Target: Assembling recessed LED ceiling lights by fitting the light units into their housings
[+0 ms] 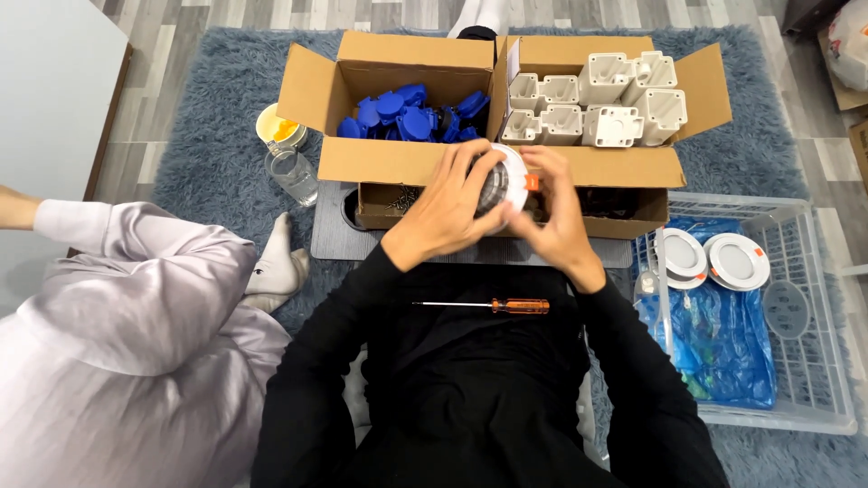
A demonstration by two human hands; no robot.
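Two hands meet over a round light fitting (503, 185), held just in front of the cardboard box of white plastic housings (597, 108). The fitting shows a white rim curving along its upper edge, a dark, ribbed-looking body inside that rim, and a small orange clip (533, 182) sticking out on its right side; most of the rest is hidden by fingers. The left hand (445, 210) wraps around the fitting from the left, fingers closed over its top and rim. The right hand (558, 217) closes on it from the right, thumb and fingertips pressed near the orange clip. Both sleeves are black. Left of the box of white housings, touching it, stands a second open cardboard box filled with blue plastic parts (411, 116). A lower, shallower cardboard tray (389, 201) sits under the front edges of both boxes, its contents too dark to tell. Nearer the person than the boxes, an orange-handled screwdriver (493, 305) lies across the black lap. Right of the boxes, a white plastic crate (796, 307) holds finished round white lights (714, 260) on a blue bag (723, 334). Left of the boxes, a clear bottle (293, 172) and a cup lie on the grey rug, beside another person in pale clothes (127, 343).
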